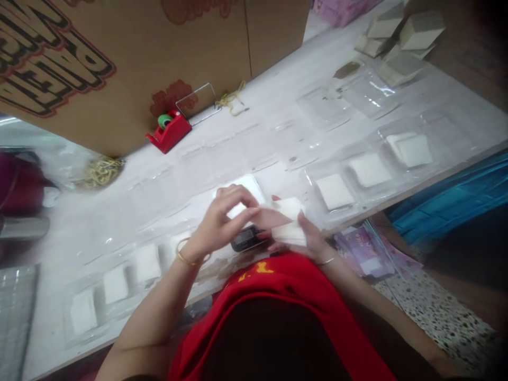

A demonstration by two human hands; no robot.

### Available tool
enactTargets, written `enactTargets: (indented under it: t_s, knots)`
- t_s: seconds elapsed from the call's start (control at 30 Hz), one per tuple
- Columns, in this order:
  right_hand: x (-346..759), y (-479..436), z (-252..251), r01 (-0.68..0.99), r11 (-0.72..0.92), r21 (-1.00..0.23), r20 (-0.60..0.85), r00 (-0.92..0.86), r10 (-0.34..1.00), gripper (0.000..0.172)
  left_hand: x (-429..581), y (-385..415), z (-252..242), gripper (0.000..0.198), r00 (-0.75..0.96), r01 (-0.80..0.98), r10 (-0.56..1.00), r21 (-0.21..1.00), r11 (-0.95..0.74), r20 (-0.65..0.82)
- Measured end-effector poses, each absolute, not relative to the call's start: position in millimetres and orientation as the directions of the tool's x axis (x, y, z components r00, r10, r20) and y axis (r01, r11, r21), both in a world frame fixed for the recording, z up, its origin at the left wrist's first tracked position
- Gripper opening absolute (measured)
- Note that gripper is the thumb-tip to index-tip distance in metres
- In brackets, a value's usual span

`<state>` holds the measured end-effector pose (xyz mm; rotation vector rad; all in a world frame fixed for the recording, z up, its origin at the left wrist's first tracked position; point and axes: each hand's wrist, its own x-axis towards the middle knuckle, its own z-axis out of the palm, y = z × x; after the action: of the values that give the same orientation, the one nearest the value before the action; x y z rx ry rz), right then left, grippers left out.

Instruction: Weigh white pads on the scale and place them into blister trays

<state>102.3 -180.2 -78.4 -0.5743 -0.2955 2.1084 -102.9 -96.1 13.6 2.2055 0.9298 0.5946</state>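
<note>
My right hand point(311, 238) is wrapped round a stack of white squares point(291, 233), parted into an upper and a lower portion. Close to its left side is my left hand point(226, 219), its thumb and fingertips together at a blurred pinkish thin piece point(273, 218) that I cannot make out clearly. Under and behind the hands lies a bright white flat object point(252, 188), partly covered. A black object point(244, 239) sits just below my left fingers.
Clear trays with white stacks point(335, 191) line the near edge on both sides. Farther back are clear trays point(257, 148), a red tape dispenser point(171, 132) and a large cardboard box point(198, 47). Yellow ties point(101, 172) lie left; wrapped blocks point(400, 67) stand far right.
</note>
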Motion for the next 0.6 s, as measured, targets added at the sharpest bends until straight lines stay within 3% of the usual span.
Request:
enactTargets:
  t_s: [0.13, 0.3, 0.43, 0.6]
  knots:
    - [97.6, -179.6, -75.8, -0.712, -0.606, -0.355, -0.238, -0.558, 0.795, 0.092, -81.5, -100.9, 19.9, 0.015, 0.769, 0.468, 0.615, 0.501, -0.728, 0.174]
    - [108.0, -185.3, -74.1, -0.718, -0.560, -0.413, -0.195, -0.531, 0.825, 0.085, -115.9, -70.2, 8.8, 0.014, 0.437, 0.612, 0.847, 0.590, -0.527, 0.303]
    - [118.3, -193.2, -79.9, -0.759, -0.521, -0.391, -0.201, -0.482, 0.853, 0.076, -147.1, -54.3, -11.8, 0.015, 0.417, 0.664, 0.901, 0.635, -0.394, 0.122]
    - [128.2, -197.9, -81.1, -0.762, -0.503, -0.407, -0.226, -0.450, 0.864, 0.076, -151.6, -60.0, -38.2, 0.021, 0.455, 0.747, 0.890, 0.556, -0.365, -0.028]
